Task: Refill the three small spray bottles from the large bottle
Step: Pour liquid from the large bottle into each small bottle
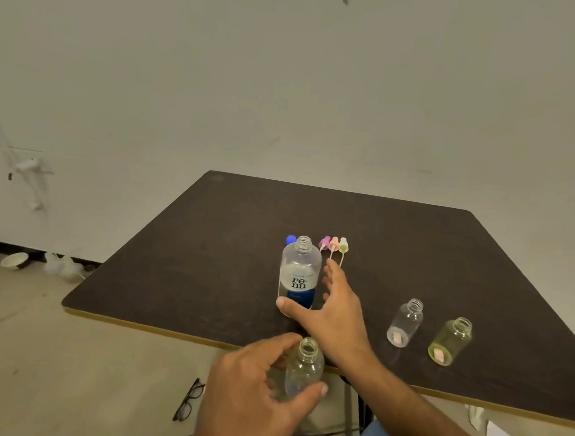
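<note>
A single head-worn wide-angle view looks forward and down from above the near edge of the table (212, 234). Both hands sit close at the bottom, with wall beyond and floor to the left.

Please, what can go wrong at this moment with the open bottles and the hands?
1. The right hand reaches around the large bottle, which stands open; a bump may tip and spill it.
2. The left hand holds a small bottle beyond the table edge; if the grip slips, it falls to the floor.
3. Two open small bottles stand near the right forearm, which may knock them.
</note>
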